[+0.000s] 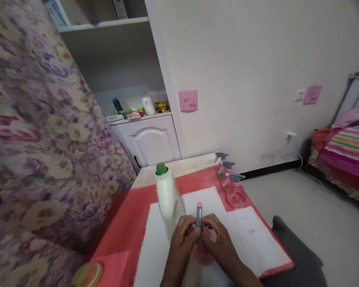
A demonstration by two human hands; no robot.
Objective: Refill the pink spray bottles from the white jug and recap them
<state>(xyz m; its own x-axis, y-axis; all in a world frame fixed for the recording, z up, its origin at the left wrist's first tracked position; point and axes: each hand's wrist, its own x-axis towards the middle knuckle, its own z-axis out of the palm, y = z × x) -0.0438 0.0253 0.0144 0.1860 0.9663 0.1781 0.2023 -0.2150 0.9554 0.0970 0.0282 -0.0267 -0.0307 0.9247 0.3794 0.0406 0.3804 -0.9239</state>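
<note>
My left hand (184, 239) and my right hand (217, 237) close together around the top of a pink spray bottle (204, 255). Its grey trigger head (199, 215), tipped with a pink nozzle, points away from me between my fingers. Both thumbs press at the collar, and the clear pink body shows below and between the hands. Just beyond my left hand stands a tall pale green jug (169, 195) with its mouth uncapped and a green spout piece (161, 169) at the top. My fingers partly hide the spray bottle's neck.
Several similar spray bottles (235, 195) stand in a row along the table's right side. White paper (257, 239) lies over the red table cover (122, 215). A round yellowish lid (87, 274) is at the lower left. A floral curtain (48, 159) hangs on the left.
</note>
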